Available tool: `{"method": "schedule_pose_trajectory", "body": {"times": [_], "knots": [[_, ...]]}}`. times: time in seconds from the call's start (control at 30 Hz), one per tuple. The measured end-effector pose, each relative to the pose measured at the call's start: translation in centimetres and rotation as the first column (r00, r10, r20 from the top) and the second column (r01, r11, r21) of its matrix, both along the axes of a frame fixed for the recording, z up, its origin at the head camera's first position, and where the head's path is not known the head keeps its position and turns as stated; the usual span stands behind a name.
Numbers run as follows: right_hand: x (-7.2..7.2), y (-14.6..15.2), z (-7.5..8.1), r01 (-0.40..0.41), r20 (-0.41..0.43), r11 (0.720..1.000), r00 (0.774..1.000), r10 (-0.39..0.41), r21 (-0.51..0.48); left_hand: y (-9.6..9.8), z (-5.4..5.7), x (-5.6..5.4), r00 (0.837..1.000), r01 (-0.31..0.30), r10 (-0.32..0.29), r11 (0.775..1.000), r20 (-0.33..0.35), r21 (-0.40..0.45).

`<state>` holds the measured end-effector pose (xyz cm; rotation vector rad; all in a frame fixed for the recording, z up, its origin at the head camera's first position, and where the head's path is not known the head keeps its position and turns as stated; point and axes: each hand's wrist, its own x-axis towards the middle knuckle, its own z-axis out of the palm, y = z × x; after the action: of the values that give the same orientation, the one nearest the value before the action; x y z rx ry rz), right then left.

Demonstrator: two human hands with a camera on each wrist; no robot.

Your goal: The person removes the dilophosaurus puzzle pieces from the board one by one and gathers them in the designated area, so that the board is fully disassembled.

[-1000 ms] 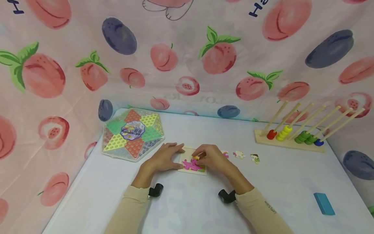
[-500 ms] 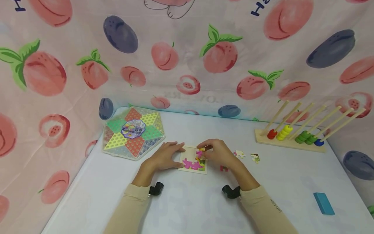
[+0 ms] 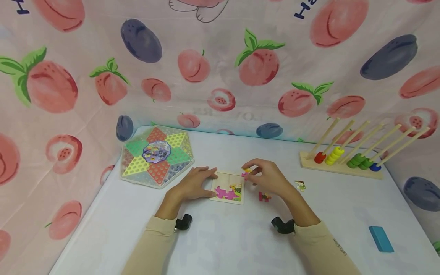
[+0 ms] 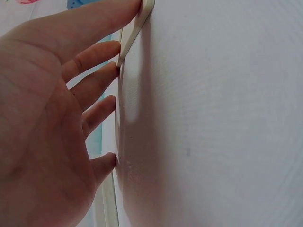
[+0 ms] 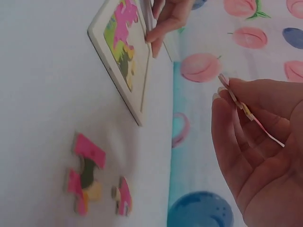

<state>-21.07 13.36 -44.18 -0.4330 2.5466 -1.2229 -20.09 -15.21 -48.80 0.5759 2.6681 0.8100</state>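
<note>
A square wooden jigsaw tray (image 3: 221, 178) lies flat at mid-table, with pink and green puzzle pieces (image 3: 226, 193) along its lower and right parts. My left hand (image 3: 194, 184) rests at the tray's left side, fingers spread and thumb at the lower left corner. In the left wrist view its thumb touches the pale frame edge. Just off the tray's upper right corner, my right hand (image 3: 269, 176) pinches a pink and yellow puzzle piece (image 3: 246, 174) between thumb and fingers. The right wrist view shows this piece (image 5: 245, 109) nearly edge-on. A loose pink puzzle piece (image 3: 264, 196) lies below that hand.
Another loose puzzle piece (image 3: 300, 185) lies right of my right hand. A hexagonal Chinese checkers set (image 3: 175, 156) sits back left. Back right stands a wooden bead rack (image 3: 340, 170) with upright pegs. A blue block (image 3: 381, 239) lies front right. A fruit-print cloth (image 3: 220, 76) hangs behind.
My right hand has moved right from over the tray, carrying the pink and yellow puzzle piece off it. A loose pink piece now shows below that hand. The left hand has stayed in place.
</note>
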Motion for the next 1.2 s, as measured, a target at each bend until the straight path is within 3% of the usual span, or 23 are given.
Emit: {"method": "schedule_pose_trajectory", "body": {"times": [0.2, 0.53, 0.9, 1.2], "knots": [[0.4, 2.8, 0.7, -0.009, -0.066, 1.000, 0.998, 0.010, 0.011, 0.0, 0.0, 0.1, 1.000, -0.008, 0.008, 1.000, 0.009, 0.000], [2.1, 8.3, 0.6, 0.106, -0.034, 0.992, 0.994, -0.104, 0.070, -0.1, 0.0, 0.1, 1.000, -0.012, 0.012, 1.000, 0.010, 0.010], [3.5, 10.8, -2.6, 0.091, 0.038, 0.982, 0.994, -0.099, 0.164, -0.1, 0.2, 0.2, 1.000, -0.004, 0.005, 1.000, -0.004, 0.026], [3.8, 10.7, -4.2, 0.109, -0.016, 0.968, 0.994, -0.108, 0.226, -0.2, -0.1, 0.1, 1.000, -0.002, 0.002, 1.000, 0.006, 0.012]]}}
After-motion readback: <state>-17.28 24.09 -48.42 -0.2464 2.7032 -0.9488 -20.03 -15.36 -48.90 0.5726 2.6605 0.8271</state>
